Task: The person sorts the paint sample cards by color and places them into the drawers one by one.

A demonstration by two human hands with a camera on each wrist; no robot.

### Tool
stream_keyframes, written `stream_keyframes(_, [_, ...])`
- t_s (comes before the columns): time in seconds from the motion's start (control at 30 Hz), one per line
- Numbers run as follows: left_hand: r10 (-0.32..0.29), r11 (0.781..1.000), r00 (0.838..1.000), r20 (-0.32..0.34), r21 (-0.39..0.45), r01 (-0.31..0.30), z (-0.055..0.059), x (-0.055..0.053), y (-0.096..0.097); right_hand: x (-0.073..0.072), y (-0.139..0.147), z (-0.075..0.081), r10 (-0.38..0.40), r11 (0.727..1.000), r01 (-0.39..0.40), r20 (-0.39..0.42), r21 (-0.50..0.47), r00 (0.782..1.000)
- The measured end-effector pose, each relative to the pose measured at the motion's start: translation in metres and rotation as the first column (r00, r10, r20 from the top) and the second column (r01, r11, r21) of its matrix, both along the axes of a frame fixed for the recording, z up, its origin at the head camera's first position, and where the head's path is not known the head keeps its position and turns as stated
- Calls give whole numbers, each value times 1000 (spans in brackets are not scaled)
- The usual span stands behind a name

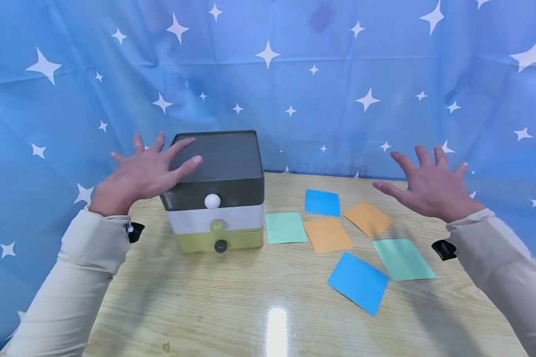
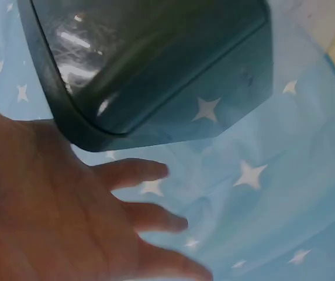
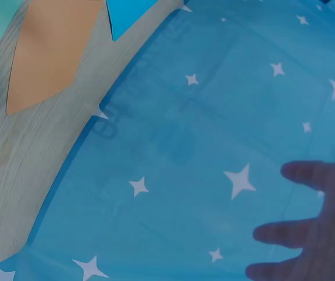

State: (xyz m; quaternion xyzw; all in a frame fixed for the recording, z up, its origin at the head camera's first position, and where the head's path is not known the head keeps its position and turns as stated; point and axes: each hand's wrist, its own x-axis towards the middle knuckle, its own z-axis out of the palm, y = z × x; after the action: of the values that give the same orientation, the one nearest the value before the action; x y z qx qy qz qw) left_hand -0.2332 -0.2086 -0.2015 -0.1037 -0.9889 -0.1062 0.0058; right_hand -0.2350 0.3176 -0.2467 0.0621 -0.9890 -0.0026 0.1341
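Observation:
With fingers spread, my left hand [image 1: 138,171] hovers by the left side of a small drawer box [image 1: 219,156]; its thumb and index finger overlap the dark top in the head view. The box stacks a dark, a white and an olive-green tier, each with a round knob: white [image 1: 212,201], green [image 1: 217,225] and black [image 1: 221,246]. My right hand [image 1: 433,186] is held up at the right, fingers splayed, holding nothing. Nearest below it lie a green paper [image 1: 404,259] and an orange paper [image 1: 368,218]. In the left wrist view the hand [image 2: 56,205] appears beside the box's dark corner.
More square papers lie on the wooden table [image 1: 214,307]: green [image 1: 286,228] beside the box, blue [image 1: 322,202] at the back, orange [image 1: 328,235] in the middle, blue [image 1: 359,282] nearer the front. A blue star-patterned cloth [image 1: 295,89] hangs behind the table.

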Motion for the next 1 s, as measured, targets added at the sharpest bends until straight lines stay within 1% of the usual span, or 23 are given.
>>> stream_keyframes(0.03, [-12,999,1000,1,43,12,-2,0,-3,1,-1,0,3,1000,-3,0,-5,1000])
stream_keyframes(0.07, [-29,994,1000,-3,103,29,-5,0,-6,1,-1,-1,7,1000,-7,2,-8,1000])
stream_keyframes(0.1, [-47,984,999,-14,172,48,-9,0,-10,2,-1,-1,9,1000,-9,3,-15,1000])
stream_keyframes(0.13, [-62,966,998,-35,251,68,-13,0,-14,3,-2,-1,12,1000,-12,5,-25,1000])
stream_keyframes(0.17, [-71,938,996,-59,334,87,-19,0,-17,4,-2,-2,13,999,-13,10,-36,1000])
stream_keyframes(0.2, [-82,901,992,-94,419,114,-26,0,-21,5,-2,-2,14,999,-13,14,-48,1000])
stream_keyframes(0.23, [-88,855,987,-131,499,143,-34,-1,-24,6,-2,-3,16,998,-15,20,-60,1000])
stream_keyframes(0.3, [-90,751,979,-184,633,188,-49,-1,-28,7,-4,-4,18,996,-16,28,-87,999])
stream_keyframes(0.37, [-82,648,973,-217,730,217,-63,-1,-30,8,-5,-6,21,994,-17,36,-112,999])
stream_keyframes(0.4, [-79,606,971,-226,763,227,-69,-1,-31,9,-5,-7,23,993,-18,39,-120,999])
stream_keyframes(0.43, [-72,572,972,-225,789,224,-73,-1,-31,9,-6,-8,25,992,-20,40,-127,999])
stream_keyframes(0.47, [-67,543,973,-222,810,222,-77,-1,-31,10,-7,-8,24,991,-18,43,-134,999])
stream_keyframes(0.5, [-63,525,973,-222,822,222,-80,-1,-31,10,-8,-9,24,991,-17,45,-136,999])
stream_keyframes(0.57, [-58,509,972,-228,831,225,-84,-2,-30,11,-9,-11,23,990,-16,49,-141,999])
stream_keyframes(0.67, [-59,500,971,-230,835,228,-88,-2,-28,12,-9,-13,26,989,-17,58,-148,998])
stream_keyframes(0.7, [-59,501,971,-230,835,228,-88,-2,-27,12,-9,-14,27,989,-18,60,-148,998])
stream_keyframes(0.8, [-63,494,973,-222,840,223,-91,-2,-26,13,-10,-16,31,988,-20,66,-151,997])
stream_keyframes(1.0, [-58,488,984,-166,856,173,-94,-3,-24,16,-13,-19,41,985,-31,54,-172,998])
